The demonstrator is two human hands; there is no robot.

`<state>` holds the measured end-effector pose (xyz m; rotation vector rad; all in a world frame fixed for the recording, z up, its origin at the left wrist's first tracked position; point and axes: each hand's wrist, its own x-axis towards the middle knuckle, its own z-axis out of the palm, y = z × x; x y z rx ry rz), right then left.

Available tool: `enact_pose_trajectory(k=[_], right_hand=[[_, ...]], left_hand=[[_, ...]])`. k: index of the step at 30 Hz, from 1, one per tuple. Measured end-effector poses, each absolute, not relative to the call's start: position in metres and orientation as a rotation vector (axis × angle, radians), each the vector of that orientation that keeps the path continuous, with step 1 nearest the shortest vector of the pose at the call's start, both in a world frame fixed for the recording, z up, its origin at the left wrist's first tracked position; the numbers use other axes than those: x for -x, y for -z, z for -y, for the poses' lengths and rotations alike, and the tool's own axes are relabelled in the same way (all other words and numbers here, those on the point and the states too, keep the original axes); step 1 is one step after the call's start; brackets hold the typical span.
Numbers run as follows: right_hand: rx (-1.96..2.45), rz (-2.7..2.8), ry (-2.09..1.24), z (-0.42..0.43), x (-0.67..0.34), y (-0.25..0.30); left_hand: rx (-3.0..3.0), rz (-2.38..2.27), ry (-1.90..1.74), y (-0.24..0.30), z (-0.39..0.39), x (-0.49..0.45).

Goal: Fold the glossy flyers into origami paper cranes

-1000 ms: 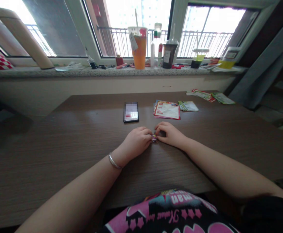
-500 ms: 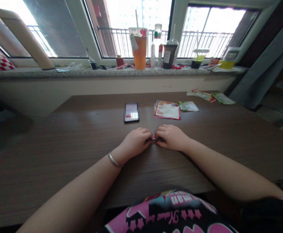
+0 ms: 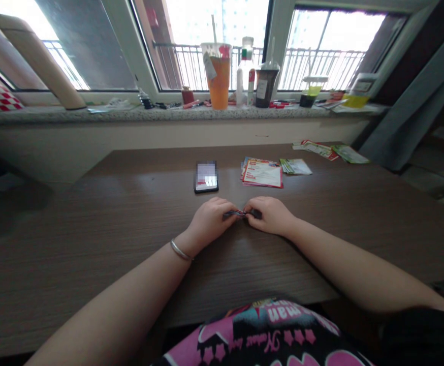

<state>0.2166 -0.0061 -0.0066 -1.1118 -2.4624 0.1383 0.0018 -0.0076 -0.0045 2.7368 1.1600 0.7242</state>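
Red-and-dark thin strip (image 3: pixel 236 213) pinched between both hands
Left hand (image 3: pixel 210 221) and right hand (image 3: pixel 271 216) grip its ends; black smartphone (image 3: pixel 205 177) lies at eleven o'clock.

Silver bangle (image 3: pixel 180 250) on left wrist (image 3: pixel 187 240); black short-sleeved top (image 3: pixel 252 335), pink print, lettering; bare forearms (image 3: pixel 123 290).

A small colored strip (image 3: pixel 236 213) is pinched between the left hand (image 3: pixel 210 221) and the right hand (image 3: pixel 270 215), over the brown table (image 3: pixel 92 239).
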Motion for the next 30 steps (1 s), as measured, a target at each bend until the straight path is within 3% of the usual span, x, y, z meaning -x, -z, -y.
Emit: enact_pose_trajectory(k=[12, 30], right_hand=[[1.063, 2.471, -0.301, 0.008, -0.218, 0.005], [1.02, 2.107, -0.931, 0.01, -0.206, 0.006]], left_hand=[[-2.507, -1.234, -0.896, 0.004, 0.011, -0.004], [-1.88, -1.028, -1.057, 0.001, 0.019, -0.009]])
